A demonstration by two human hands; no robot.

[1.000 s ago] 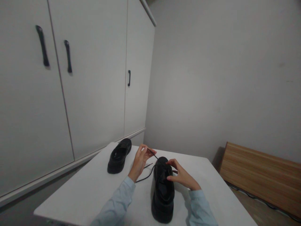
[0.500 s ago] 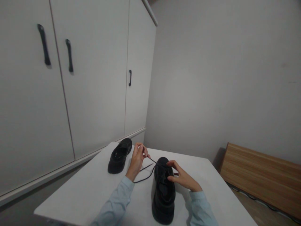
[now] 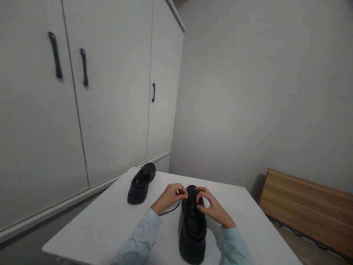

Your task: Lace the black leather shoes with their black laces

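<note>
A black shoe [image 3: 192,246] stands on the white table with its toe pointing away from me. My left hand [image 3: 174,195] is at the left side of its lacing, thumb and fingertips pinched together on the black lace. Part of that lace [image 3: 171,211] curves from the shoe and passes under my left hand. On the shoe's right side is my right hand [image 3: 210,207], its thumb and fingers curved apart and touching the upper near the eyelets. A second black shoe [image 3: 141,184] rests at the table's far left.
Both shoes share the white table [image 3: 110,224]. White cupboards [image 3: 116,92] with dark handles rise at the left and behind. A grey wall [image 3: 248,92] is ahead, and a wooden board [image 3: 306,209] leans low at the right.
My left hand has moved right and down to the shoe's lacing; the lace stretched from it before is now mostly hidden. My right hand's fingers have curled slightly.
</note>
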